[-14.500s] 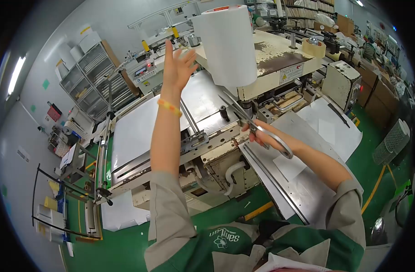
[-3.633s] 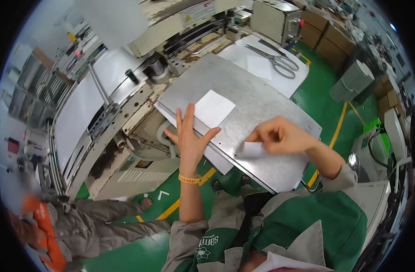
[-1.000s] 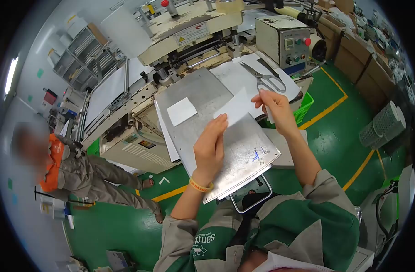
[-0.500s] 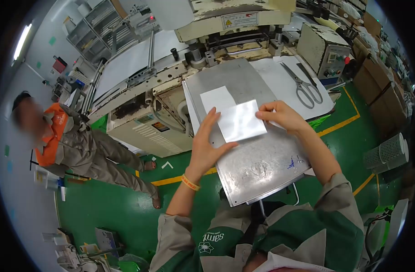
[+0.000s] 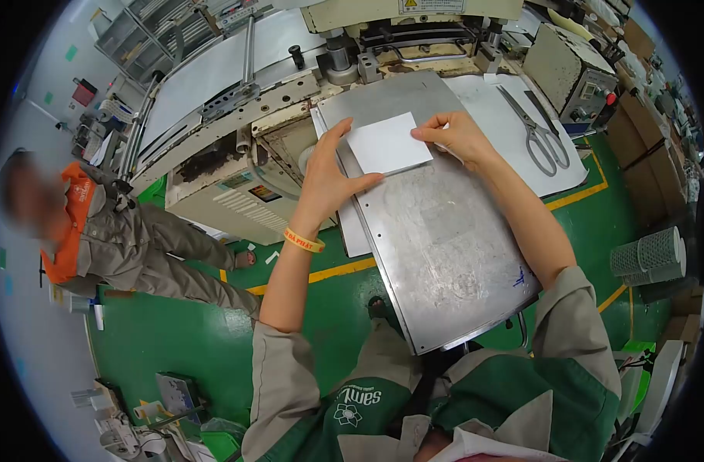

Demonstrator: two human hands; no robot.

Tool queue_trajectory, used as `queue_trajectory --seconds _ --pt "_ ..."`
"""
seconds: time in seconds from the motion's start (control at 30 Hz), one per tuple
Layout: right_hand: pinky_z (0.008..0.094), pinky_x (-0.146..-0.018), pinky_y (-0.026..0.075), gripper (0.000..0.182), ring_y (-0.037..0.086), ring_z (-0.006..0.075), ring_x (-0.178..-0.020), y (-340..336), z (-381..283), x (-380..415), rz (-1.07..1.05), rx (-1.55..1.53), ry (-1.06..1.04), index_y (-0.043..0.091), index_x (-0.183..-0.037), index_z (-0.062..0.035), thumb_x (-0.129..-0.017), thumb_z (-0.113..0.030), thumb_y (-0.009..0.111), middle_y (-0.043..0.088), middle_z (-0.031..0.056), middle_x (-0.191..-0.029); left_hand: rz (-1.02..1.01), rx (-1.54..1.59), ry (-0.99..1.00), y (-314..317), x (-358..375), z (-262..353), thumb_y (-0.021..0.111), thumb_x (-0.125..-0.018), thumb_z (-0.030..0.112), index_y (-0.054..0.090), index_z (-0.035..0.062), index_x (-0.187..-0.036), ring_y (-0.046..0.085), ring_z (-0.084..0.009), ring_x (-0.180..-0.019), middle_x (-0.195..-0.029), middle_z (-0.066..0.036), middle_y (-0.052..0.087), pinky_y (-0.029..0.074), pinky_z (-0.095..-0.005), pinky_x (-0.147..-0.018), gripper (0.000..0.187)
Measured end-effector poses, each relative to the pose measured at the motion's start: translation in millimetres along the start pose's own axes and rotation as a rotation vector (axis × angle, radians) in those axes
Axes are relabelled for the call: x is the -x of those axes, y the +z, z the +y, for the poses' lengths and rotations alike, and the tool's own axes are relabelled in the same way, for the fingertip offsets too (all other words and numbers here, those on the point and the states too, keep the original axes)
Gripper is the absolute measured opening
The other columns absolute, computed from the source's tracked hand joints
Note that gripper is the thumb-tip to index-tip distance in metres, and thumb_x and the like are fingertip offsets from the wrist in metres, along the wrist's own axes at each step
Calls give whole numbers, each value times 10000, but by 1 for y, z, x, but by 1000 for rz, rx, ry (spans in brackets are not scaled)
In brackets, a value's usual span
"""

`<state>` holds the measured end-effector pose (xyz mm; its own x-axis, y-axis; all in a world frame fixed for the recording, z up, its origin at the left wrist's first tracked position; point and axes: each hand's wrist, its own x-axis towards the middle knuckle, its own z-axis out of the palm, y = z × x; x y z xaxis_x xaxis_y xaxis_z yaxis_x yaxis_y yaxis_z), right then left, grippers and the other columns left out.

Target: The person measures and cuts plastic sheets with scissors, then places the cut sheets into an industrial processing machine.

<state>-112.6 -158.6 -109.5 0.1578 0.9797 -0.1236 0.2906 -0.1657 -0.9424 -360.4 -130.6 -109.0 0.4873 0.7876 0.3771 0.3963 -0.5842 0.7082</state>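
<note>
Far to the left a co-worker [image 5: 98, 239] in grey and orange sat on the green floor [image 5: 175, 339], well apart from the work. Next came the machine [image 5: 236, 115], its long white web running off toward the upper left, pressed up against the steel desk [image 5: 444, 254].

The left hand [image 5: 325, 181] lay on the desk's near-left edge, thumb and fingers spread, its grip pinching the left side of a white sheet [image 5: 388, 143]. The sheet was at the far end of the desk, just off or on the plate, roughly level, its long axis running left to right with a slight tilt, the right end a little nearer the machine. I could not tell whether another sheet lay under it.

The right hand [image 5: 456, 137] held the sheet's right edge, fingertips pressed together on it. Nothing stood between the two hands.

Below the sheet, toward the person, the desk was bare metal with a small blue scribble [image 5: 519, 279] near its right edge. Further right, a pair of scissors [image 5: 540, 132] lay on white paper [image 5: 513, 146], near the right hand but not touching it, with a control box [image 5: 571, 73] beyond.
</note>
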Motion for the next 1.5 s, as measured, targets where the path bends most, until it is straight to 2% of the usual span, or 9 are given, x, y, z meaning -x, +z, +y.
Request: queue_trajectory --seconds 0.47,0.63,0.87,1.23,1.33,1.5 --pt "270 -487 384 290 511 107 -588 2 4 -4 25 103 -21 674 -785 -9 -699 -277 745 644 69 -739 -15 -20 -10 3 0 -2 840 -560 280 473 25 -1250 503 -284 -1129 -1220 -143 523 399 -377 -967 822" --pt "264 -473 378 282 503 102 -557 2 5 -3 32 103 -43 678 -786 -16 -700 -276 744 638 65 -716 -29 -32 -7 3 0 -3 836 -569 275 467 20 -1240 497 -303 -1129 -1204 -156 512 399 -376 -966 807" --pt "263 -464 382 274 500 103 -532 4 4 -2 56 136 -36 677 -761 -14 -705 -274 741 600 55 -643 -46 -69 38 2 -1 -3 832 -578 277 531 0 -1166 502 -309 -1113 -1198 -155 511 407 -382 -950 716" --pt "286 -525 437 278 555 140 -570 6 1 1 79 189 -64 675 -746 1 -688 -262 746 627 90 -665 -77 -111 22 3 -1 -8 821 -591 313 563 -26 -1152 492 -312 -1129 -1236 -157 489 407 -385 -950 705" --pt "293 -554 452 274 573 155 -591 7 0 3 92 205 -68 677 -748 2 -687 -257 743 635 100 -676 -48 -123 40 4 0 -9 819 -595 291 599 1 -1131 516 -287 -1111 -1212 -134 522 419 -368 -933 648" --pt "325 -629 466 278 597 196 -660 8 -4 4 109 276 -68 670 -730 4 -691 -262 741 651 114 -710 -102 -91 9 2 0 -8 811 -609 300 600 1 -1141 496 -280 -1137 -1243 -129 494 419 -358 -933 646"
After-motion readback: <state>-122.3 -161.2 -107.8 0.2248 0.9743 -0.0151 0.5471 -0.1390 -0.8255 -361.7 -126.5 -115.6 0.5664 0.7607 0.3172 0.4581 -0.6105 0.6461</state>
